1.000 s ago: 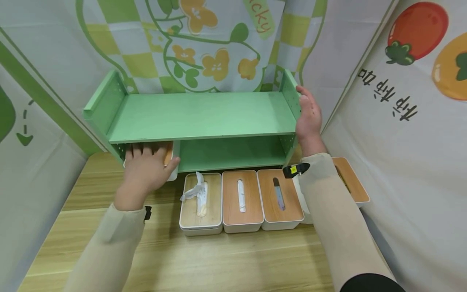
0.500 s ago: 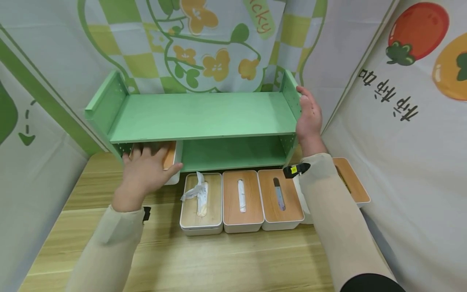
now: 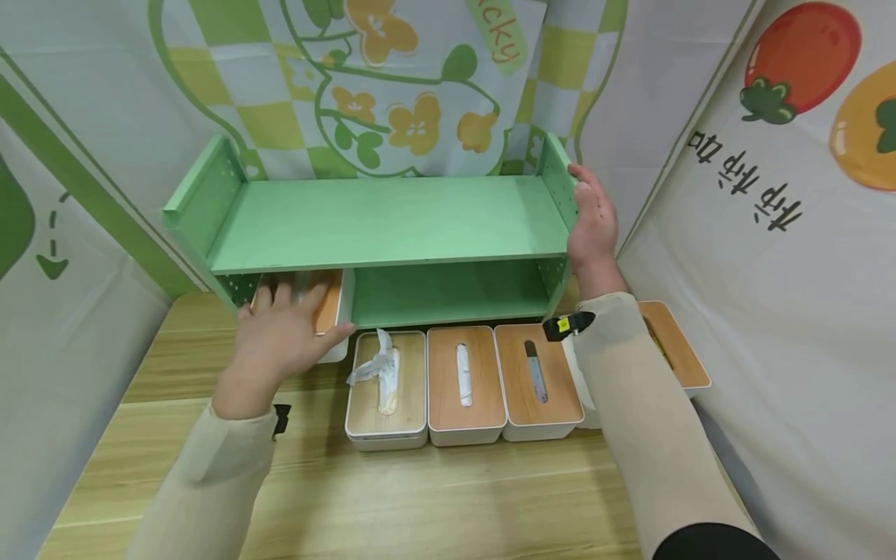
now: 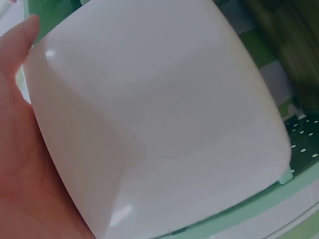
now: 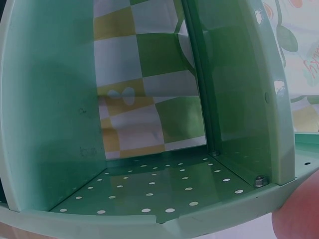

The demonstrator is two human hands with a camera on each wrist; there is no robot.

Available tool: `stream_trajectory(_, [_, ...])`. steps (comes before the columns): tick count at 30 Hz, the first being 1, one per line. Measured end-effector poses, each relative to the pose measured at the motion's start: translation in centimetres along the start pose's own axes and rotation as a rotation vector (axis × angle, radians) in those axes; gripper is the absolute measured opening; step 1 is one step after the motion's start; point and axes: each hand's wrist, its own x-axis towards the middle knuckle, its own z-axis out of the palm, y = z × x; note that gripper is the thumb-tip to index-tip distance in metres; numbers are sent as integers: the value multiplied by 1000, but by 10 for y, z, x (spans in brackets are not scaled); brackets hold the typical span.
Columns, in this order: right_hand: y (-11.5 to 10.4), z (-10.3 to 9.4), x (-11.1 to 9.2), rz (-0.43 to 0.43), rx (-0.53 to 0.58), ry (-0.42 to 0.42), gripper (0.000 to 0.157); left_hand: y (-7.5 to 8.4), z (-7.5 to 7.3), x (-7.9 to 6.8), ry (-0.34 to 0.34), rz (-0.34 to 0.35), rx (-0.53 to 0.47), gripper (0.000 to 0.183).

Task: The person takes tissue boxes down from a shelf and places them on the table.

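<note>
In the head view, my left hand lies spread over a white tissue box with a wood-look lid, partly inside the lower left bay of a green shelf. The fingers reach over the lid and the thumb points along the box's right side. Up close in the left wrist view, the box's smooth white end fills the picture beside the palm. My right hand rests against the outside of the shelf's right panel, fingers pointing up. Part of that hand shows at the shelf edge in the right wrist view.
Three tissue boxes stand side by side in front of the shelf on the wooden table. Another box sits farther right, partly behind my right forearm. Printed cloth walls enclose the table.
My left hand and the tissue box under it have shifted a little toward me and to the right, so more of the lid shows. The right hand has stayed in place.
</note>
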Motion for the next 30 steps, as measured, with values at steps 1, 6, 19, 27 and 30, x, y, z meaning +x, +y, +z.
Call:
stream_trajectory(1, [2, 0, 1, 0, -2, 0, 47, -1, 1, -1, 12, 3, -4, 107])
stream_trajectory(6, [3, 1, 1, 9, -9, -3, 47, -11, 7, -7, 95, 22, -38, 106])
stream_trajectory(19, [3, 0, 0, -1, -2, -4, 47, -36, 5, -32, 183, -103, -460, 83])
stream_trajectory(27, [4, -1, 0, -6, -11, 8, 47, -59, 10, -31, 11, -234, -876, 85])
stream_trajectory(30, [4, -1, 0, -9, -15, 10, 47, -67, 21, -27, -121, -256, -1124, 88])
